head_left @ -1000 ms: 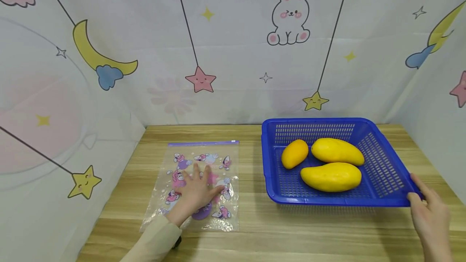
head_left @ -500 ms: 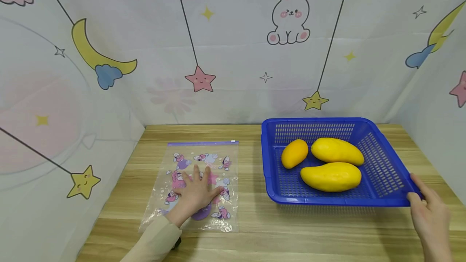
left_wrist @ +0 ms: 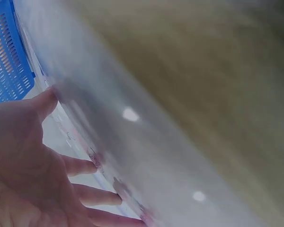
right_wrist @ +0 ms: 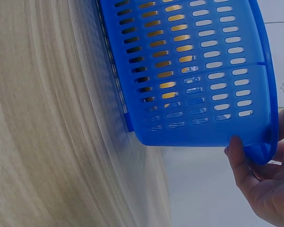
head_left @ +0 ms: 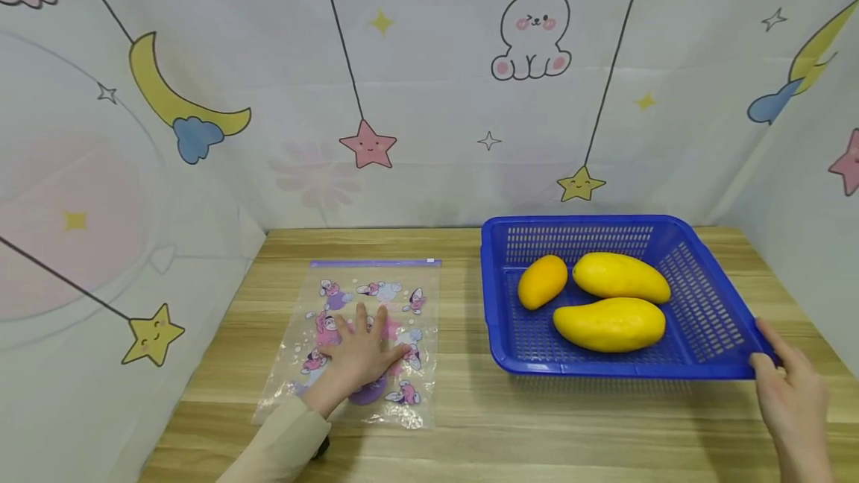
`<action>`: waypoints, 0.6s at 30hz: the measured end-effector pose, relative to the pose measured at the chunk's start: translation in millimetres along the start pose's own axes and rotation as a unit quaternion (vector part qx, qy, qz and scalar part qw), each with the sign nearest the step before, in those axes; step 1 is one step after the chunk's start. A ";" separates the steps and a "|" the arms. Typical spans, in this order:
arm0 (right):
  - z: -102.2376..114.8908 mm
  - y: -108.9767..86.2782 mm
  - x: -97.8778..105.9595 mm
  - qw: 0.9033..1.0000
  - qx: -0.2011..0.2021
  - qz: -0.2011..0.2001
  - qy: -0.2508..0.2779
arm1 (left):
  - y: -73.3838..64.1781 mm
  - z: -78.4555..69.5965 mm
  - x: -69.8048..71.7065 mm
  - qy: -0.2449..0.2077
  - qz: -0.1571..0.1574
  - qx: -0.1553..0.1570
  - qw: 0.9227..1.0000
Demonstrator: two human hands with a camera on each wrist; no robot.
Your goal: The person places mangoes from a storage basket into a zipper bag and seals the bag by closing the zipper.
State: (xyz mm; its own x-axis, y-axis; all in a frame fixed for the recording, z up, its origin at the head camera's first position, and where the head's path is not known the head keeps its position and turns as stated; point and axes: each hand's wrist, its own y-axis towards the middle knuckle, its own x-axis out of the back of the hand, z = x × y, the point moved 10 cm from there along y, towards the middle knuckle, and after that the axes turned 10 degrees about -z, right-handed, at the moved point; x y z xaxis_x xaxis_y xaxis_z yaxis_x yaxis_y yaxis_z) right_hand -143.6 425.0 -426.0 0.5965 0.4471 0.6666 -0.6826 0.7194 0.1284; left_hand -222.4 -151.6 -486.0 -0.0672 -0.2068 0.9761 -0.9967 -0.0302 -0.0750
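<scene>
My left hand [head_left: 356, 356] lies with spread fingers on a clear zip bag [head_left: 376, 288] printed with pink and purple cartoon figures. The bag lies flat, its purple zip edge at the far side. In the left wrist view the straight fingers of this hand [left_wrist: 28, 170] touch the plastic. My right hand [head_left: 792, 393] grips the near right corner of a blue plastic basket [head_left: 604, 370]. In the right wrist view, thumb and fingers [right_wrist: 239, 163] pinch its rim. Inside the basket lie two large yellow mangoes [head_left: 609, 325] and a smaller orange-yellow mango [head_left: 542, 282].
Under everything is a wood-grain table [head_left: 463, 423]. A white printed cloth [head_left: 429, 80] hangs behind it and along both sides. The basket stands close to the back cloth, to the right of the bag.
The near edge of the bag has shifted slightly left together with my left hand. My right hand keeps its hold on the basket, and the mangoes lie as before.
</scene>
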 end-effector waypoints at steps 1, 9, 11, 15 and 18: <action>0.0 0.0 -0.1 1.000 0.001 0.001 0.000 | -0.2 0.2 0.2 -0.001 0.000 -0.001 1.000; 0.4 0.5 1.4 1.000 0.009 -0.012 0.011 | -1.2 1.1 0.8 -0.010 0.007 -0.009 1.000; -0.1 0.6 1.0 1.000 0.008 -0.011 0.012 | -1.0 1.1 1.2 -0.010 0.007 -0.011 1.000; -0.8 0.8 0.7 1.000 0.009 -0.012 0.014 | -0.1 1.3 2.2 -0.014 0.007 -0.017 1.000; -2.3 0.7 0.7 1.000 0.008 -0.014 0.016 | 0.7 2.4 1.7 -0.012 0.008 -0.023 1.000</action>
State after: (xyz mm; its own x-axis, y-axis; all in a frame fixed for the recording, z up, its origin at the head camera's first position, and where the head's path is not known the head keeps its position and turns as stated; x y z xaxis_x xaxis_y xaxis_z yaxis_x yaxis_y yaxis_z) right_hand -142.7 427.1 -427.1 0.6282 0.4445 0.6386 -0.6726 0.7228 0.1586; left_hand -223.1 -154.3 -484.8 -0.0835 -0.2300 0.9696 -0.9965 0.0187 -0.0814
